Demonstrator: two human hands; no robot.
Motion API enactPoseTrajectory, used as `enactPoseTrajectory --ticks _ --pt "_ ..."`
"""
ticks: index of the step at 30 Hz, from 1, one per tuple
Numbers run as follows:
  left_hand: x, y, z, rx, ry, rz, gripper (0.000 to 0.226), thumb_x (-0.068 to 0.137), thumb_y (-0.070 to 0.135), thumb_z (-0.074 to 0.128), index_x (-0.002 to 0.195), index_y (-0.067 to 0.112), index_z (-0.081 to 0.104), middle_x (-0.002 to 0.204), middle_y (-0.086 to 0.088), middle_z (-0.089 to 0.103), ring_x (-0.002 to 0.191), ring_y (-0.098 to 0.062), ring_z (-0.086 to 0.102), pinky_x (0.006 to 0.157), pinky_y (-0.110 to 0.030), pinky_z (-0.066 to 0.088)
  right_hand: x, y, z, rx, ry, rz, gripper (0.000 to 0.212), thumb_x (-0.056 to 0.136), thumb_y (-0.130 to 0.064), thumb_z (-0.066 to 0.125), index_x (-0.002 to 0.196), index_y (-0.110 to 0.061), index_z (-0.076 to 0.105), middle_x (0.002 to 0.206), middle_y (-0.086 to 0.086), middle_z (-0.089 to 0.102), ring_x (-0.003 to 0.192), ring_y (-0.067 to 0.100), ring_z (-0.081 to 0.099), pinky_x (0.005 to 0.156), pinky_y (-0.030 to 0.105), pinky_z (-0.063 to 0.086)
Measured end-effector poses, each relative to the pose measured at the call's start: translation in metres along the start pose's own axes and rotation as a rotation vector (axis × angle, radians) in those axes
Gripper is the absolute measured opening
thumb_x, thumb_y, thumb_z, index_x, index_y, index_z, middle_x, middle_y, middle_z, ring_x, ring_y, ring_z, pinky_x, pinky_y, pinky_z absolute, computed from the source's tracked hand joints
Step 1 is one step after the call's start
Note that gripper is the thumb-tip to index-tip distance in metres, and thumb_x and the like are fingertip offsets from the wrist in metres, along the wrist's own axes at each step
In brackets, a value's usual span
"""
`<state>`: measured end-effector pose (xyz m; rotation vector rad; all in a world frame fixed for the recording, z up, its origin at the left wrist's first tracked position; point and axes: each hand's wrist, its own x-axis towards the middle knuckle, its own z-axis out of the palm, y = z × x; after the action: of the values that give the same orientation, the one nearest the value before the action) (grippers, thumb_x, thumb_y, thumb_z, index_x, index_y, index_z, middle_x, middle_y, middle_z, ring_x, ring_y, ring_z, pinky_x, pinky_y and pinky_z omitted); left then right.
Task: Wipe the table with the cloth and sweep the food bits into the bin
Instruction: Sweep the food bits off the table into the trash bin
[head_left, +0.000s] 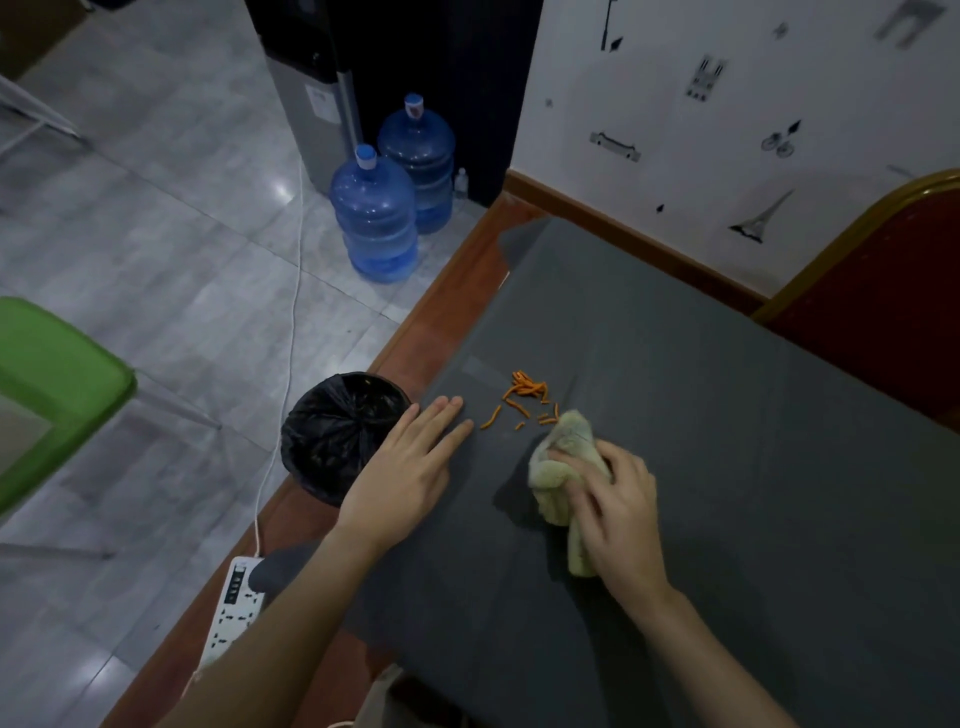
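The cloth (563, 467) is gripped by the right hand (615, 512) on the counter (727, 415); food bits (524, 397) lie just beyond it. The left hand (410, 462) is laid flat and open beside the bin (332, 431).

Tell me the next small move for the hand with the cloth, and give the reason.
Probably push the cloth under the right hand leftward through the orange food bits, toward the table edge above the bin. The bits lie just beyond the cloth, the black-lined bin stands open below that edge, and the left hand rests flat there.
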<state>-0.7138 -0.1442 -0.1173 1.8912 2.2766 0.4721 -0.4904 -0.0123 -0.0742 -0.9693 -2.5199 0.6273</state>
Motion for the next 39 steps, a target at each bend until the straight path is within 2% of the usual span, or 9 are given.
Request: enactPoseTrajectory --ticks 5,8,10,17,26,29,32,36,39 --pt "0.001 0.003 0.002 0.044 0.007 -0.021 0.053 0.090 0.013 0.042 0.143 0.015 0.044 0.156 -0.007 0.031 0.145 -0.022 0.026 0.118 -0.041 0.020 0.007 0.048 -0.021 -0.029 0.132 0.192 0.037 0.096 -0.031 0.043 0.106 -0.006 0.069 0.112 0.009 0.056 0.099 0.028 0.051 0.086 0.037 0.037" --pt "-0.005 0.010 0.002 0.033 0.039 -0.094 0.052 0.087 0.009 0.050 0.139 0.011 0.048 0.153 -0.008 0.038 0.142 -0.023 0.033 0.117 -0.040 0.021 0.038 0.061 -0.026 -0.088 0.127 0.279 0.043 0.098 -0.037 0.038 0.109 -0.008 0.068 0.115 0.012 0.056 0.102 0.028 0.049 0.088 0.035 0.034" --pt "-0.016 0.016 0.003 0.031 0.081 -0.160 0.050 0.089 0.011 0.049 0.138 0.007 0.049 0.151 -0.010 0.040 0.142 -0.023 0.033 0.116 -0.041 0.023 0.063 0.065 -0.022 -0.132 0.107 0.299 0.045 0.098 -0.040 0.036 0.111 -0.011 0.067 0.118 0.012 0.056 0.105 0.030 0.050 0.089 0.039 0.036" --pt "-0.031 0.026 0.001 0.001 0.114 -0.256 0.051 0.092 0.017 0.049 0.142 0.003 0.044 0.153 -0.009 0.037 0.144 -0.020 0.029 0.117 -0.042 0.028 0.115 0.047 0.012 -0.182 0.080 0.228 0.031 0.101 -0.032 0.044 0.117 -0.016 0.066 0.120 0.012 0.057 0.108 0.031 0.052 0.090 0.044 0.039" --pt "-0.031 0.026 0.001 -0.006 0.116 -0.250 0.050 0.094 0.019 0.045 0.141 0.003 0.044 0.153 -0.009 0.037 0.144 -0.020 0.029 0.116 -0.041 0.028 0.102 -0.001 0.045 -0.182 -0.015 0.078 0.039 0.098 -0.041 0.039 0.111 -0.020 0.068 0.117 0.008 0.059 0.101 0.030 0.054 0.085 0.044 0.044" --pt "-0.031 0.025 0.002 0.009 0.102 -0.257 0.051 0.094 0.021 0.044 0.142 0.004 0.043 0.153 -0.008 0.037 0.144 -0.019 0.028 0.117 -0.040 0.026 0.089 -0.014 0.049 -0.150 -0.031 0.050 0.038 0.098 -0.042 0.039 0.110 -0.022 0.069 0.117 0.005 0.060 0.102 0.026 0.054 0.084 0.039 0.040" --pt "-0.031 0.024 0.002 0.016 0.081 -0.264 0.052 0.095 0.023 0.043 0.143 0.005 0.042 0.154 -0.008 0.035 0.145 -0.018 0.026 0.118 -0.039 0.023 0.080 -0.019 0.049 -0.083 -0.062 -0.024 0.036 0.098 -0.040 0.041 0.113 -0.023 0.069 0.117 0.002 0.061 0.104 0.022 0.053 0.086 0.033 0.036" --pt "-0.031 0.024 0.001 0.000 0.077 -0.266 0.052 0.095 0.025 0.041 0.143 0.005 0.042 0.153 -0.007 0.036 0.145 -0.018 0.027 0.118 -0.039 0.022 0.081 -0.016 0.034 0.075 -0.023 0.046 0.039 0.100 -0.039 0.039 0.112 -0.019 0.070 0.114 -0.004 0.063 0.108 0.015 0.047 0.090 0.038 0.043" --pt "-0.030 0.024 0.001 -0.010 0.081 -0.268 0.052 0.095 0.025 0.042 0.143 0.006 0.042 0.153 -0.007 0.037 0.144 -0.019 0.027 0.118 -0.039 0.022 0.083 -0.012 0.011 0.269 0.001 0.105 0.034 0.100 -0.033 0.043 0.105 -0.017 0.072 0.102 -0.014 0.063 0.104 0.005 0.047 0.092 0.025 0.040"
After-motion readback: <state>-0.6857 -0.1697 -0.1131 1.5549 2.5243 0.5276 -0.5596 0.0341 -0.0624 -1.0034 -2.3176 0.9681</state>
